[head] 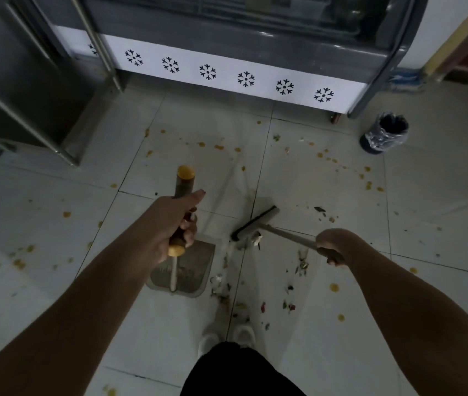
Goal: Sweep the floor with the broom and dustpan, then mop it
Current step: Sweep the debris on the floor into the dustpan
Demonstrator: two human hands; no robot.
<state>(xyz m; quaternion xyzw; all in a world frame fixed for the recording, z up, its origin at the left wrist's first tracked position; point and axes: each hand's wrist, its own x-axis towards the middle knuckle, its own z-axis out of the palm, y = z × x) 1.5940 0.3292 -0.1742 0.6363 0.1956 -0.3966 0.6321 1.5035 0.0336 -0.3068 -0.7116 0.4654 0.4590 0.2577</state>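
My left hand (174, 224) grips the upright dustpan handle (184, 181), which has a yellow cap on top. The grey dustpan (189, 270) rests flat on the tiled floor below it, with some debris inside. My right hand (331, 245) grips the metal broom handle (287, 237). The dark broom head (255, 224) lies on the floor just right of the dustpan. Scraps of debris (298, 270) lie scattered between the broom and my feet. Orange spots (334, 287) dot the tiles all around.
A refrigerated display case (241, 78) with a snowflake band stands ahead. A steel table frame (27, 115) is at the left. A small bin (385, 132) lined with a plastic bag stands at the right. A blue mop head (404, 80) lies by the far wall. My white shoes (227, 337) are below.
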